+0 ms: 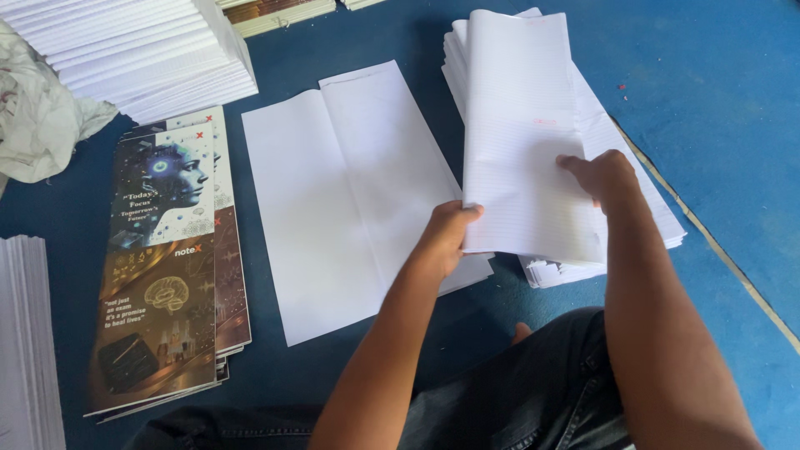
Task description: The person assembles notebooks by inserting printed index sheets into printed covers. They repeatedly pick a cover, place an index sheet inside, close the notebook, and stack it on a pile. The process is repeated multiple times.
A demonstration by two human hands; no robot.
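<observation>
A blue floor mat (pixel 717 83) is serving as the work surface. The left hand (pixel 446 233) is pinching the lower left edge of a folded bundle of ruled sheets (pixel 525 142), thumb on top, while the right hand (pixel 604 175) is gripping its right edge, holding it just above a stack of ruled paper (pixel 642 192). Beside it, an open white sheet (pixel 342 192) is lying flat. Printed notebook covers (pixel 167 267) are sitting further left, near a crumpled cloth (pixel 37 125) and more paper stacks (pixel 142 50).
</observation>
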